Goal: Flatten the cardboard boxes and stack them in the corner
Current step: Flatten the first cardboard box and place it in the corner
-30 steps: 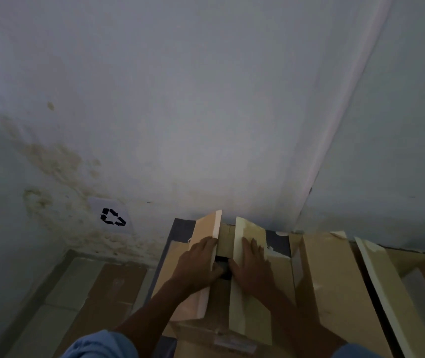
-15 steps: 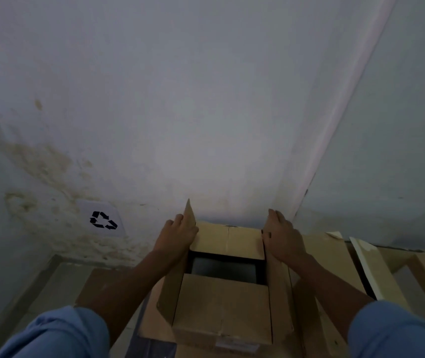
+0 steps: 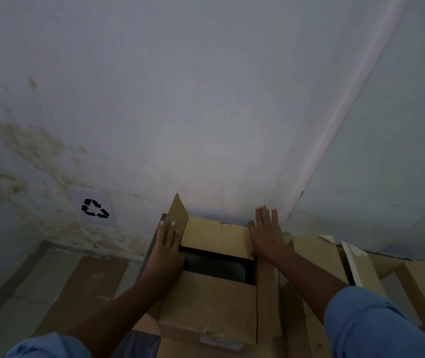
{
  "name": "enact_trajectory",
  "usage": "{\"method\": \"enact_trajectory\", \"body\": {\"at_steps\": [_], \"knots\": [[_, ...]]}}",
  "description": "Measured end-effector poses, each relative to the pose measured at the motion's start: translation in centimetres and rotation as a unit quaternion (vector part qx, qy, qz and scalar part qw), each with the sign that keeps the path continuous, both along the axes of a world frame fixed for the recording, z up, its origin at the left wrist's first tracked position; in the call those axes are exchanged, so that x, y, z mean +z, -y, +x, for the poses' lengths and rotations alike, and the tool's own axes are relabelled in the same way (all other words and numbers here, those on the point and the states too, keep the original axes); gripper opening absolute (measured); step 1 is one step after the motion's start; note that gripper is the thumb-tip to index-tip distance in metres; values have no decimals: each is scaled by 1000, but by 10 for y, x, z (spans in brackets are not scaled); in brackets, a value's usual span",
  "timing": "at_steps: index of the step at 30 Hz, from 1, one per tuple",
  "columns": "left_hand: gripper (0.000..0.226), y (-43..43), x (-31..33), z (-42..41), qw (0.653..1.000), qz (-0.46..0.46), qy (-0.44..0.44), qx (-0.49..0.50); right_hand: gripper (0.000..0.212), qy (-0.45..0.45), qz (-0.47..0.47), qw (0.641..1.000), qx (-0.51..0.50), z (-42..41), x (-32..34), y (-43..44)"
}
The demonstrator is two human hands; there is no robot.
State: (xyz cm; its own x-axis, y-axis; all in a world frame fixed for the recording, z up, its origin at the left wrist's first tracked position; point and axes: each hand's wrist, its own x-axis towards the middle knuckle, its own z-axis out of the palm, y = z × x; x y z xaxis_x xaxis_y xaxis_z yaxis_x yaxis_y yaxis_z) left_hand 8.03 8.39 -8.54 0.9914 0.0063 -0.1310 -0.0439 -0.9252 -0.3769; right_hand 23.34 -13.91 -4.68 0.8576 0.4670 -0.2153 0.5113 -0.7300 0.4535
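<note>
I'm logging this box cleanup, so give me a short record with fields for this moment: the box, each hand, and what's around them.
box: open brown cardboard box, top flaps spread, dark inside
left hand: palm down against the raised left flap, fingers straight
right hand: flat on the right flap, near the wall corner
floor, left: flat brown cardboard sheet
right side: loose brown cardboard pieces
wall: white paper sign with black recycling arrows

Brown cardboard box (image 3: 207,308), lower centre of frame, top partly open: near and far flaps folded inward with a dark gap between, left flap (image 3: 177,218) standing up. Flattened cardboard sheet (image 3: 87,285) lies on the floor at lower left. More cardboard pieces (image 3: 317,254) sit lower right, just beside the box.
</note>
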Motion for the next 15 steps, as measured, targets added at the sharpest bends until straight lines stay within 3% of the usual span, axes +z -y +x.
{"method": "enact_trajectory", "body": {"at_steps": [2, 5, 7, 10, 15], "knots": [[34, 2, -1, -6, 1000, -6, -15, -10, 118, -10, -41, 999, -15, 0, -2, -5], [20, 5, 3, -20, 999, -42, -13, -28, 133, 13, -103, 994, -33, -3, -5, -13], [18, 1, -2, -22, 996, -76, 15, -36, 133, 19, -99, 994, -32, -6, -8, -14], [40, -2, 1, -23, 994, -96, 47, -22, 128, 28, -63, 998, -11, -6, -13, -6], [49, -6, 15, -31, 990, -133, 54, 14, 113, 16, -10, 1000, -9, 1, -17, 6]]}}
